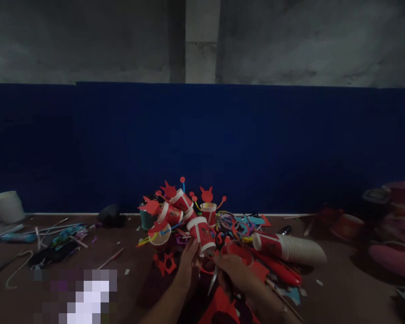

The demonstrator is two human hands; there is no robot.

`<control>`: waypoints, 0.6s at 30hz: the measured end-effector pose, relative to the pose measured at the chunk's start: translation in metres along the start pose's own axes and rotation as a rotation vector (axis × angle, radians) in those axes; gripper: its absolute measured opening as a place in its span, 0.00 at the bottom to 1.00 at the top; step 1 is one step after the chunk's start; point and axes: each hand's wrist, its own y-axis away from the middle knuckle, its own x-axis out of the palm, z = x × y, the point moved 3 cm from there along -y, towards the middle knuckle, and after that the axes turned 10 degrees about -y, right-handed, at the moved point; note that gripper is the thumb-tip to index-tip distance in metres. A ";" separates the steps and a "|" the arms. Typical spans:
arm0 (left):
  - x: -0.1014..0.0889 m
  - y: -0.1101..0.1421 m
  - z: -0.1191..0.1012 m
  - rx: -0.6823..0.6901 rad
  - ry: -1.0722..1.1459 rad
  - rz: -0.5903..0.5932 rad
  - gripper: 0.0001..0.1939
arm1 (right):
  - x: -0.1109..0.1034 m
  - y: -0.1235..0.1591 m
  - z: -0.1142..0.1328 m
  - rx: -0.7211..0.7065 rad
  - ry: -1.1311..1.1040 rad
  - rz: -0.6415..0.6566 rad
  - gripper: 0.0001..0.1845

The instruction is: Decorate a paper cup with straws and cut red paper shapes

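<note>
A red and white paper cup (202, 235) is tilted in my left hand (190, 257), whose fingers wrap its lower left side. My right hand (234, 270) is closed around what looks like scissors (213, 280); a pale pointed blade sticks out toward me and the handles are hidden. Its fingertips are close to the cup's lower rim; whether they touch it is unclear. Behind stand and lie several finished-looking cup figures with red horned paper heads, one upright figure (208, 211) among them. Cut red paper (219, 306) lies beneath my hands.
To the right lies a long stack of nested paper cups (300, 249), beside a shiny red object (286, 272). Coloured pipe cleaners and scraps (67, 234) spread at left near a white mug (7, 206). A blue partition (202, 144) closes off the table's back.
</note>
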 end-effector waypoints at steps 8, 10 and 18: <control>0.001 0.006 -0.003 0.045 0.012 -0.026 0.18 | -0.004 0.000 0.004 -0.058 0.324 -0.200 0.19; -0.001 0.001 0.000 0.048 0.006 -0.054 0.19 | -0.003 0.006 0.012 -0.196 0.589 -0.295 0.19; -0.004 -0.007 0.007 0.075 0.004 -0.098 0.25 | 0.002 0.019 0.022 -0.302 0.962 -0.395 0.16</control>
